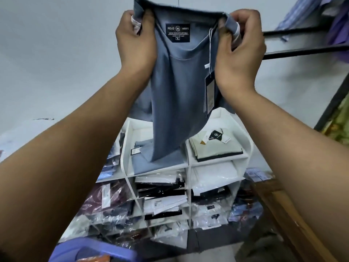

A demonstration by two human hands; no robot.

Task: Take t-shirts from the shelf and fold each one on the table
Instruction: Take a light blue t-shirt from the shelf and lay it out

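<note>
White shelf [188, 165] stood stocked with packed shirts. Left hand [136, 40] and right hand [239, 52] each gripped a shoulder of the grey-blue t-shirt [181, 91], lifted clear. Next, presumably: carry to counter, lay flat.

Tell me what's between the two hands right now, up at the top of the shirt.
In the head view, the blue-grey t-shirt spans between the left hand and right hand: its neckline, black neck label and a hang tag on a string.

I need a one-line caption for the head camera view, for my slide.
Both hands hold a blue-grey t-shirt up by its shoulders above the white shelf.
</note>
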